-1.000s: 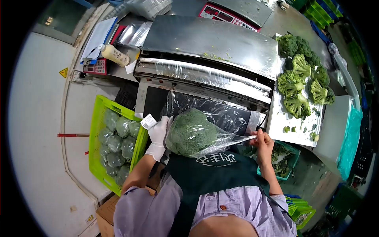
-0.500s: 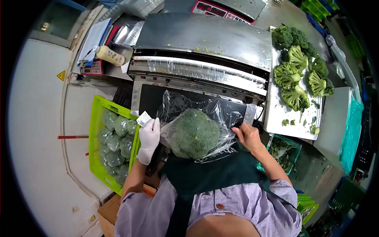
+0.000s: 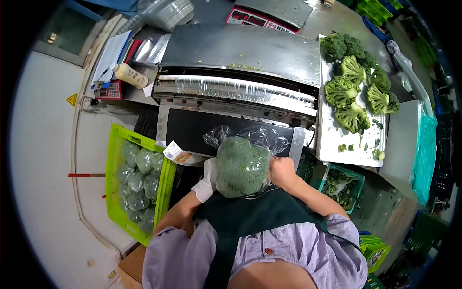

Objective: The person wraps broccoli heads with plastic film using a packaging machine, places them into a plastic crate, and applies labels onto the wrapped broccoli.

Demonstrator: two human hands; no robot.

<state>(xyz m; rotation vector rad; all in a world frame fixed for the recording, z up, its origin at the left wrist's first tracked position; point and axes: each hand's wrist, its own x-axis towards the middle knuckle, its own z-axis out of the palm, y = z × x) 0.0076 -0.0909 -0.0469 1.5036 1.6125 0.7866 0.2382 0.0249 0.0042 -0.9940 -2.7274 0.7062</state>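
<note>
A broccoli head (image 3: 243,166) wrapped in clear film is held upright in front of my apron, its crown facing me. My left hand (image 3: 208,177), in a white glove, presses against its left side, the fingertips partly hidden behind the head. On the right side, my bare right hand (image 3: 283,171) is closed on the gathered film. Loose cling film (image 3: 262,136) sticks up beyond the broccoli, over the black plate (image 3: 192,127) of the wrapping machine. A printed label (image 3: 177,152) sits left of the plate, near my gloved hand.
Behind the plate lies a film roll (image 3: 240,90) under a steel cover (image 3: 240,50). A green crate (image 3: 111,178) at left holds several wrapped broccoli heads. At right, a white tray (image 3: 332,151) carries unwrapped broccoli; a teal bin (image 3: 358,200) holds trimmings. A bottle (image 3: 130,75) stands at back left.
Both hands have come inward against the sides of the broccoli. The film, spread wide before, is now drawn tight around the head, with its loose part smaller.
</note>
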